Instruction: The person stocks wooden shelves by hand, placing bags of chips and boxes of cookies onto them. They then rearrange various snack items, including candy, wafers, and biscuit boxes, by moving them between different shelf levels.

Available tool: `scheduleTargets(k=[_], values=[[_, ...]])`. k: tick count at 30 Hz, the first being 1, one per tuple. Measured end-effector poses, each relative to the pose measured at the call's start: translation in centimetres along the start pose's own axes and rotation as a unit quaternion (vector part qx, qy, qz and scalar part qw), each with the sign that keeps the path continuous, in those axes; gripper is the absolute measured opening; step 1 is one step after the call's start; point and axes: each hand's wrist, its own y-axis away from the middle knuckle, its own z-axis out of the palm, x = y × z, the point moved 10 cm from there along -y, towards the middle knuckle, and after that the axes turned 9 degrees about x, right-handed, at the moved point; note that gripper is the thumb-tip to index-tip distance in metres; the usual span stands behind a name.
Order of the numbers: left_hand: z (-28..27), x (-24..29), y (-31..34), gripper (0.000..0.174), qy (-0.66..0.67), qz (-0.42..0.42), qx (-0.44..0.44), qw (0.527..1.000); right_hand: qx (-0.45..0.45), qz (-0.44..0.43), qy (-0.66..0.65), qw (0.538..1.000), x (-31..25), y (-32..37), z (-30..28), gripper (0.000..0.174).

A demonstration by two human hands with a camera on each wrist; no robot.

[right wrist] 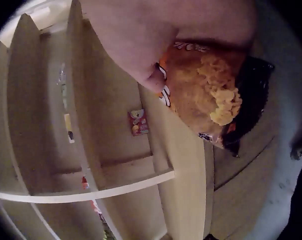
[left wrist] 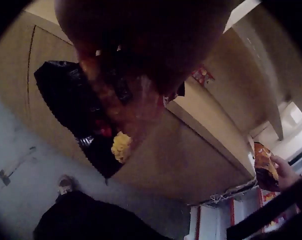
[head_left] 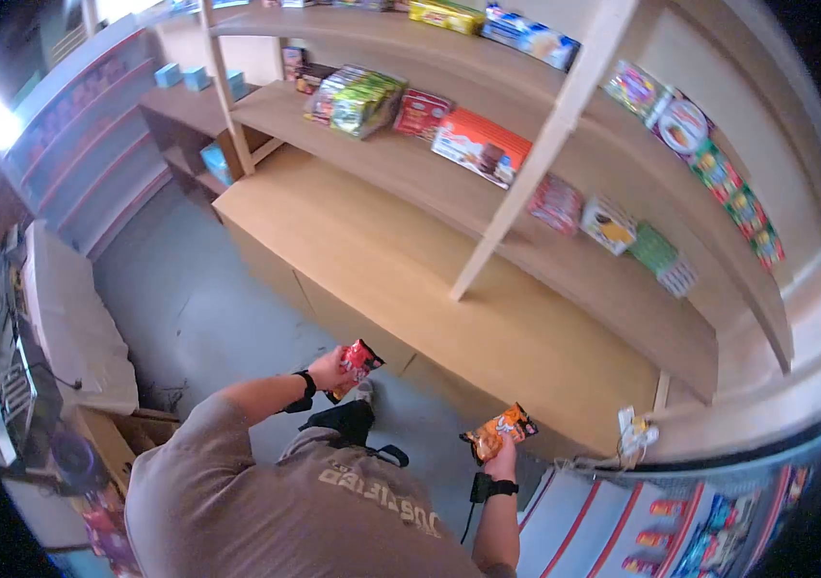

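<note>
In the head view, the left hand (head_left: 327, 369) grips a red and black snack bag (head_left: 360, 360) in front of the body. The right hand (head_left: 501, 459) holds an orange and black snack bag (head_left: 497, 433) farther right, near the lower counter's front. Seen from the left wrist, the dark bag (left wrist: 66, 95) hangs from the left hand (left wrist: 146, 45), whose fingers are in shadow. The right wrist view shows the orange bag (right wrist: 201, 95) with a picture of yellow snacks, pinched by the right hand (right wrist: 176, 30). The two bags are apart.
A wooden counter (head_left: 333, 222) runs ahead, below shelves (head_left: 410, 183) carrying packaged foods such as an orange box (head_left: 481, 146). An upright post (head_left: 526, 173) stands on the counter. White racks (head_left: 574, 520) are at lower right, beside cables and a power strip (head_left: 635, 433). Grey floor (head_left: 179, 279) lies left.
</note>
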Motion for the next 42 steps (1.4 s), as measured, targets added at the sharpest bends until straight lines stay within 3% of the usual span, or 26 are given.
scheduleTargets(k=[3,6,7,9,13,16,18,19,21,22,24,26,28,29,33,35,36,38,39,41,42], values=[[0.2,-0.4,-1.3,0.08,0.044,-0.036,-0.011,0.998,0.054,0.038,0.033,0.997,0.5,-3.9,1.0,0.034],[1.2,0.5,-4.9,0.081,0.058,-0.037,-0.026,0.997,0.006,0.054,0.055,0.997,0.4,-8.2,4.5,0.033],[1.7,1.2,-6.4,0.081,0.059,-0.02,-0.027,0.998,0.027,0.036,0.066,0.997,-1.2,-7.2,7.2,0.033],[3.0,2.5,-9.4,0.08,0.074,0.014,-0.054,0.996,-0.009,0.054,0.089,0.995,-0.3,-12.5,6.9,0.031],[3.4,8.0,-13.2,0.075,0.152,0.106,-0.12,0.975,0.046,0.006,0.091,0.995,-3.2,-15.8,10.1,0.028],[4.6,10.7,-15.6,0.073,0.17,0.144,-0.152,0.963,0.061,0.04,0.07,0.995,-3.3,-18.0,11.9,0.03],[5.7,12.3,-16.8,0.071,0.166,0.177,-0.167,0.956,0.143,0.018,0.235,0.961,-4.2,-18.2,11.5,0.031],[5.8,13.2,-17.3,0.07,0.165,0.202,-0.168,0.951,0.154,0.018,0.227,0.962,-2.7,-19.6,9.9,0.031],[6.6,14.2,-18.0,0.069,0.152,0.196,-0.189,0.95,0.109,-0.137,0.297,0.939,-1.2,-24.5,7.7,0.035],[7.0,14.3,-18.4,0.068,0.141,0.186,-0.198,0.952,0.118,-0.136,0.292,0.939,-3.9,-21.5,9.3,0.035],[8.5,14.3,-19.2,0.066,0.141,0.192,-0.212,0.948,0.111,-0.031,0.291,0.95,-4.7,-14.8,16.3,0.04],[10.4,14.2,-20.0,0.065,0.142,0.197,-0.225,0.944,0.119,0.003,0.307,0.944,-3.7,-15.5,14.3,0.049],[11.7,14.6,-20.5,0.062,0.15,0.183,-0.257,0.937,0.228,0.0,0.359,0.905,-5.7,-12.7,13.8,0.055],[12.3,14.9,-20.6,0.062,0.148,0.185,-0.264,0.935,0.132,-0.029,0.355,0.925,-3.8,-15.6,11.5,0.058],[14.7,14.0,-22.2,0.058,0.069,0.132,-0.238,0.96,0.07,0.014,0.369,0.927,-9.7,-8.7,16.6,0.048],[16.1,12.9,-22.9,0.057,0.04,0.114,-0.229,0.966,-0.084,-0.039,0.376,0.922,-14.6,-4.3,23.1,0.037],[16.2,13.2,-23.3,0.057,0.04,0.115,-0.219,0.968,-0.088,-0.045,0.379,0.92,-17.0,-3.1,24.6,0.037],[16.1,13.9,-23.9,0.057,0.045,0.118,-0.193,0.973,-0.147,-0.138,0.327,0.923,-23.1,-1.6,28.8,0.028],[15.7,14.1,-24.0,0.056,0.011,0.126,-0.17,0.977,-0.158,-0.144,0.331,0.919,-25.2,-1.9,30.1,0.028],[15.4,14.3,-24.0,0.055,-0.022,0.132,-0.127,0.983,-0.078,-0.318,0.346,0.879,-32.8,-2.7,32.2,0.028],[15.3,14.1,-24.0,0.055,-0.048,0.142,-0.093,0.984,-0.092,-0.325,0.344,0.876,-34.4,-4.3,33.5,0.028]])
